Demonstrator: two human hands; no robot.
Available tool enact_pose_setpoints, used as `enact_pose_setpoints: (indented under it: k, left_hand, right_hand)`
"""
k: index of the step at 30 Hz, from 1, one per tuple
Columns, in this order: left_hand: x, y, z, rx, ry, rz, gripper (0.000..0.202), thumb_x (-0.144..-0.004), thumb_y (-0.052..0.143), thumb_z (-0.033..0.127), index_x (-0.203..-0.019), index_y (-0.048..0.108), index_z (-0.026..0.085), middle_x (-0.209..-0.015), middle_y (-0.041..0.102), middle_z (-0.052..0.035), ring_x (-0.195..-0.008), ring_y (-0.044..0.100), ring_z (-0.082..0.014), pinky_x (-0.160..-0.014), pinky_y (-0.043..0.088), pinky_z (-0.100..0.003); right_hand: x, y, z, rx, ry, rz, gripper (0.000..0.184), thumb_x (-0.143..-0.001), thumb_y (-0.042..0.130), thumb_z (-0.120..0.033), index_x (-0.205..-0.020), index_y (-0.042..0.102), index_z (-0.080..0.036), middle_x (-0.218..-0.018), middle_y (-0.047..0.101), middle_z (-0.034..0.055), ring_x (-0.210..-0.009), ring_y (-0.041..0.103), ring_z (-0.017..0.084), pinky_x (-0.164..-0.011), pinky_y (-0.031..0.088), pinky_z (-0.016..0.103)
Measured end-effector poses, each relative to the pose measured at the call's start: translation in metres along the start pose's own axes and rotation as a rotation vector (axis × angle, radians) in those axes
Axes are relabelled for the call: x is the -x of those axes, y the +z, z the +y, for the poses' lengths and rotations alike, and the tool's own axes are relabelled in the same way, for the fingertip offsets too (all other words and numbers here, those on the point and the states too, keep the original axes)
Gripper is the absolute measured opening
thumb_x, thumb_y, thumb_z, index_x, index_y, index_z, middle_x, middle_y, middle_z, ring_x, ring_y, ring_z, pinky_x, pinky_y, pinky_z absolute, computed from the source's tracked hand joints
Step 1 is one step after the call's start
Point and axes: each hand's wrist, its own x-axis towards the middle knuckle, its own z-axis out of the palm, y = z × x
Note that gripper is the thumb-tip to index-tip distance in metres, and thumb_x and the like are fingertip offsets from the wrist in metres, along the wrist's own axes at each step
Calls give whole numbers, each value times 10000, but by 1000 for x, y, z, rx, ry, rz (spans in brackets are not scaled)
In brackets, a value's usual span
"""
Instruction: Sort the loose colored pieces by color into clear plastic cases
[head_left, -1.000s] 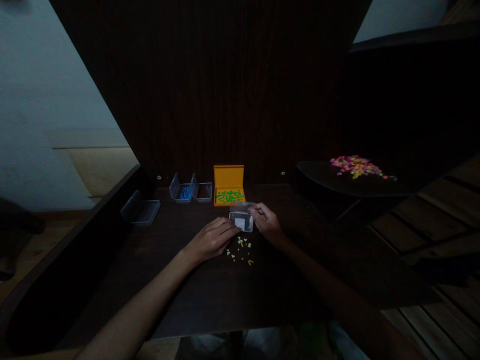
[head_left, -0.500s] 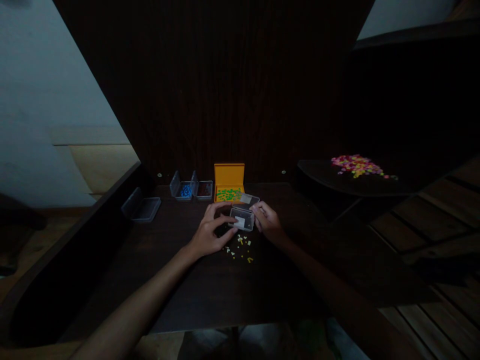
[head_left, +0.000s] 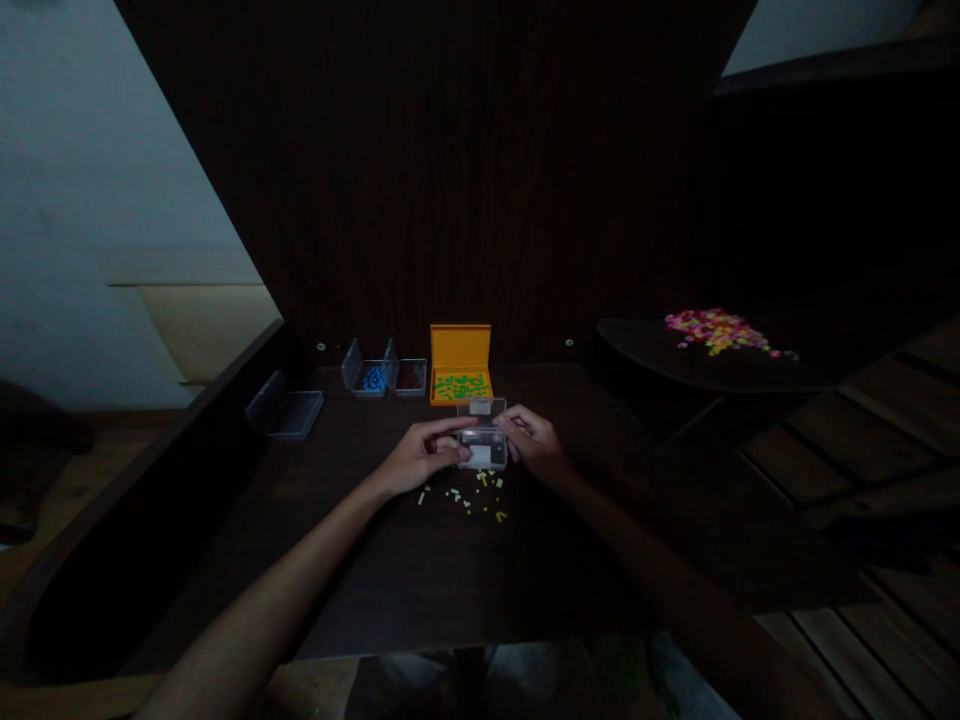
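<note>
Between my two hands is a small clear plastic box (head_left: 491, 452) with its lid raised and a white label on it. My left hand (head_left: 426, 455) grips its left side, thumb near the label and fingers along the back. My right hand (head_left: 534, 445) pinches its right side near the hinge. Just below the box, small white and yellow pieces (head_left: 469, 497) lie scattered on the dark table. Behind it stands an open orange box (head_left: 460, 347) holding small green pieces (head_left: 461, 386).
To the left are an open clear box with blue pieces (head_left: 373, 378), another with dark reddish pieces (head_left: 409, 376), and an open clear box (head_left: 300, 413) near the side panel. A heap of pink, red and yellow pieces (head_left: 716, 330) lies on a shelf at right. A dark panel (head_left: 450, 180) rises behind.
The clear box has turned to sit straighter and dropped slightly. My left hand has shifted a little, uncovering more white pieces on the left of the scatter.
</note>
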Motion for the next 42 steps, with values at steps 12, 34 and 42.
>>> enact_pose_setpoints:
  k: [12, 34, 42]
  left_hand:
    - [-19, -23, -22, 41, 133, 392, 646, -753, 749, 397, -1312, 526, 162, -1028, 708, -89, -881, 666, -194, -753, 534, -307]
    - [-20, -20, -31, 9, 148, 332, 619, -751, 755, 346, -1292, 511, 167, -1020, 646, -67, -848, 601, -159, -745, 498, -285]
    - [-19, -16, -31, 15, 121, 269, 646, -707, 787, 290, -1282, 517, 173, -929, 633, -38, -765, 573, -128, -702, 488, -264]
  right_hand:
    - [-1, -11, 18, 624, -208, -98, 118, -831, 616, -248, -921, 674, -197, -856, 607, 24, -656, 527, 128, -648, 442, 272]
    - [-8, -2, 21, 714, -68, -110, 55, -756, 645, -143, -746, 670, -191, -783, 610, 8, -658, 546, 125, -630, 406, 250]
    - [-10, -5, 16, 453, -92, -69, 24, -727, 645, -173, -707, 652, -186, -735, 572, -3, -598, 492, 108, -569, 387, 236]
